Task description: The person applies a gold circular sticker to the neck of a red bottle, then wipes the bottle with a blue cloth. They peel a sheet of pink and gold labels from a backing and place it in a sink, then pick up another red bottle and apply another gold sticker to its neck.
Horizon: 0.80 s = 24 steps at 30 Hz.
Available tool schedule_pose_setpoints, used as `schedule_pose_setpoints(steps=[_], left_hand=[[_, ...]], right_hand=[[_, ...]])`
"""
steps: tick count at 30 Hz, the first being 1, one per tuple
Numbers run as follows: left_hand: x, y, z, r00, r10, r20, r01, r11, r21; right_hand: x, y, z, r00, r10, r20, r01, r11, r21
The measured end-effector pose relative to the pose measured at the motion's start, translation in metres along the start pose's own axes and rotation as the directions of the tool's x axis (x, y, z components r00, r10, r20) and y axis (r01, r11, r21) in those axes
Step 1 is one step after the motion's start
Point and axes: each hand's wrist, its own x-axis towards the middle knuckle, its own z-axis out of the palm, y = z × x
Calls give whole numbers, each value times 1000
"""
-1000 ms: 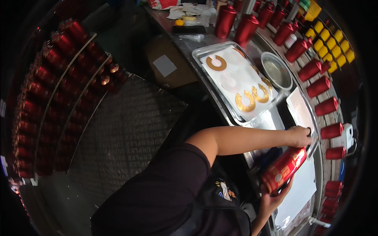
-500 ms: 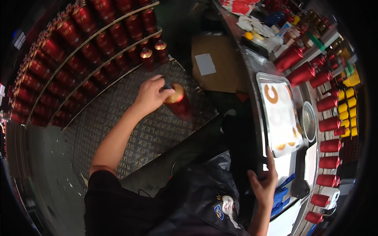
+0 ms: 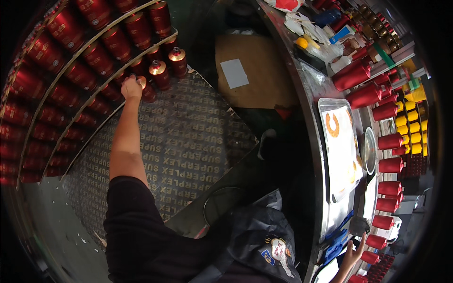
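At the far left, my left hand (image 3: 131, 87) is closed around the top of a red bottle with a gold shoulder (image 3: 147, 92). This bottle stands on the dark printed board (image 3: 188, 141), at the end of a row. Beside it are two similar red bottles, a nearer one (image 3: 159, 76) and a farther one (image 3: 178, 62). My right hand (image 3: 350, 258) is low at the right, over the bench, thumb and fingers apart. Its fingertips are close to a small black block (image 3: 359, 226); whether they touch it I cannot tell.
Stacked tiers of red bottles (image 3: 66, 66) fill the left, separated by thin boards. On the bench at the right lie a tray with paper (image 3: 340, 151) and ring-shaped labels, a round metal bowl (image 3: 369, 150) and blue cloth (image 3: 336, 245). A cardboard sheet (image 3: 257, 70) stands beyond.
My left hand has carried the bottle left and away to the row's end beside the tiers. My right hand has moved down and right along the bench, toward the black block. The view has shifted.
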Motion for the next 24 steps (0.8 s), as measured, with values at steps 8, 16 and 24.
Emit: schedule_pose_setpoints(steps=[8, 16, 24], left_hand=[[28, -18, 38, 966, -121, 227, 100, 990, 102], [60, -29, 55, 828, 515, -222, -405, 823, 397], [-96, 228, -37, 868, 410, -281, -482, 557, -676]], right_hand=[[-15, -51, 11, 993, 52, -102, -72, 977, -200], [-94, -41, 31, 893, 345, -290, -364, 931, -13], [-216, 123, -37, 322, 656, -682, -945, 267, -190]])
